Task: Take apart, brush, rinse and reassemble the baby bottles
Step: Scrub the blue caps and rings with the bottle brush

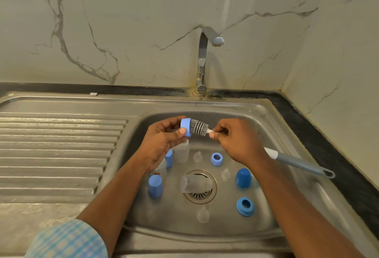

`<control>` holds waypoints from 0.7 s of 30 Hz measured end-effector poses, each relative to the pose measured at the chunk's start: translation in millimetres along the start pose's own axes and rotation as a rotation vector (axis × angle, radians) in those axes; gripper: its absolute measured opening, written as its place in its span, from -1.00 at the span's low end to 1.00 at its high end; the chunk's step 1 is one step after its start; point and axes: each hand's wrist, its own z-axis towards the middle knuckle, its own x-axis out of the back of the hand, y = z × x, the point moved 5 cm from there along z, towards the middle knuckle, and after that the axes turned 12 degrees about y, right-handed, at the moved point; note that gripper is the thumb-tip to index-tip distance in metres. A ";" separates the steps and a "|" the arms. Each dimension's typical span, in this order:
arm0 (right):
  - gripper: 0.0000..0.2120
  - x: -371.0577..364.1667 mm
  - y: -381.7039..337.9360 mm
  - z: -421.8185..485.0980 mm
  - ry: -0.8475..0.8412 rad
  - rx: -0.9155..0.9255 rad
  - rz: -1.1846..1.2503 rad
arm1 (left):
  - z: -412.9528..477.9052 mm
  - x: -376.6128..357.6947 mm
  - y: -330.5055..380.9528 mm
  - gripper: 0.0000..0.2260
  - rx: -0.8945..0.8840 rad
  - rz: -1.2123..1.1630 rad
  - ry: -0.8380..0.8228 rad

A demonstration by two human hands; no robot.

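Note:
Over the steel sink (266, 118) my left hand (162, 140) pinches a blue bottle collar ring (186, 127). The grey bristle head of the bottle brush (198, 127) pokes into that ring. My right hand (238, 140) grips the brush's white neck, and its grey handle (301, 164) sticks out to the right. In the basin lie a clear bottle (194, 183) on its side over the drain, an upright clear bottle (181, 152), two more blue rings (216, 158) (245, 206), blue caps (155, 186) (243, 178) (169, 158) and clear teats (198, 156) (225, 174) (203, 214).
The tap (205, 60) stands at the back of the sink, with no water running. A ribbed steel draining board (57, 151) lies to the left. Marble-look tiles cover the wall behind, and a side wall closes in on the right past a dark counter edge (328, 149).

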 end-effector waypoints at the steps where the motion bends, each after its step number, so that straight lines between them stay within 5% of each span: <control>1: -0.92 -2.4 0.7 0.5 -0.028 -0.010 -0.005 | 0.5 0.7 0.1 -0.75 -0.011 0.009 0.007; 6: -0.90 -3.3 -9.7 -2.6 -0.122 0.079 -0.050 | 7.9 11.0 -0.6 -0.76 0.053 -0.047 0.069; 12: -0.91 1.5 -1.9 -0.9 0.006 0.039 -0.022 | 0.3 -1.0 -0.6 -0.71 0.074 -0.080 -0.050; 21: -0.87 0.9 -10.5 -3.3 -0.203 0.042 0.032 | 9.7 7.9 -3.5 -0.74 0.084 -0.129 0.050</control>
